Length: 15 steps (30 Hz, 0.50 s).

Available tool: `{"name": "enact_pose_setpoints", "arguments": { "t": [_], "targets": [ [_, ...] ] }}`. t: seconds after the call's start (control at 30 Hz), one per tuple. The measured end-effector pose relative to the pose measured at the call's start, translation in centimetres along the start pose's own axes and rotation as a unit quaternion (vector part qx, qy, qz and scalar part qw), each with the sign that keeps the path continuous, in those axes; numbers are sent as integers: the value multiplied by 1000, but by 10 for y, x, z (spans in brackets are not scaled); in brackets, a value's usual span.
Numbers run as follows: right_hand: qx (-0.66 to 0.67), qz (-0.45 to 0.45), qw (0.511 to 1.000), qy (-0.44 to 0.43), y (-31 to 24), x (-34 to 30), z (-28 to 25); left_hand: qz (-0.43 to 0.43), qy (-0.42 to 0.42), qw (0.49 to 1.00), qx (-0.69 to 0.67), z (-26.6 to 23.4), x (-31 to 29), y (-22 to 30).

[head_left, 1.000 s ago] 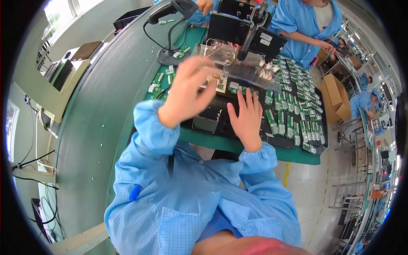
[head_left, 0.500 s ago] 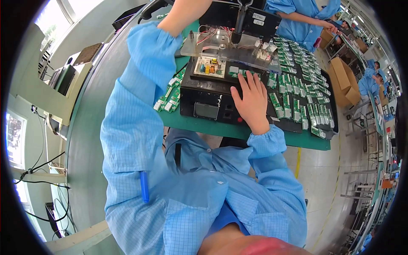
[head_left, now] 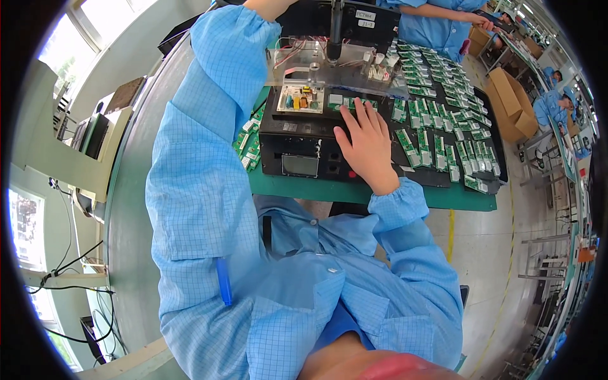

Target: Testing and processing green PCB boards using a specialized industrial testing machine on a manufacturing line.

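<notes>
My left arm (head_left: 218, 120) reaches up past the top edge, and its hand is out of the picture. My right hand (head_left: 366, 142) lies with fingers spread over the top of a black test fixture box (head_left: 288, 136). Its fingertips touch or rest just by a green circuit board (head_left: 339, 102) seated there. Left of that sits a pale circuit board (head_left: 302, 100) with yellow and blue parts. Above both boards hangs a clear plastic plate (head_left: 294, 73) with wires and metal pins, below a dark vertical rod (head_left: 334, 38).
Rows of small green boards (head_left: 437, 117) cover a black tray on the right; more green boards (head_left: 250, 145) lie left of the box. Beyond the green-topped bench (head_left: 380, 197), a co-worker in blue (head_left: 430, 28) stands at the far side. Open cardboard box (head_left: 512, 107) is at the right.
My left forearm has moved farther up, so less of it shows. My right hand stays spread at the green board. The view has shifted slightly.
</notes>
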State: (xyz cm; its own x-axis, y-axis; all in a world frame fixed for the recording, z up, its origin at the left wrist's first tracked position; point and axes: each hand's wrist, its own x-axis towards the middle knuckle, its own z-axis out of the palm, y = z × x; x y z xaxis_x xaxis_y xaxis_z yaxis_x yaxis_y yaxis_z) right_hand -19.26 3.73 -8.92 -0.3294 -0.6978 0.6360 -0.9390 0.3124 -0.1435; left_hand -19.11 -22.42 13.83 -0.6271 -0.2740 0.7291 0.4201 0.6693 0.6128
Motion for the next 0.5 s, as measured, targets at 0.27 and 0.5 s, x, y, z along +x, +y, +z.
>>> {"name": "enact_pose_setpoints", "arguments": {
  "t": [0.27,0.5],
  "targets": [
    [184,19,981,58,-13,-29,-23,-127,-100,976,-144,15,8,27],
    [235,22,969,74,0,-58,-51,71,-51,993,-86,30,-38,67]
  ]
}}
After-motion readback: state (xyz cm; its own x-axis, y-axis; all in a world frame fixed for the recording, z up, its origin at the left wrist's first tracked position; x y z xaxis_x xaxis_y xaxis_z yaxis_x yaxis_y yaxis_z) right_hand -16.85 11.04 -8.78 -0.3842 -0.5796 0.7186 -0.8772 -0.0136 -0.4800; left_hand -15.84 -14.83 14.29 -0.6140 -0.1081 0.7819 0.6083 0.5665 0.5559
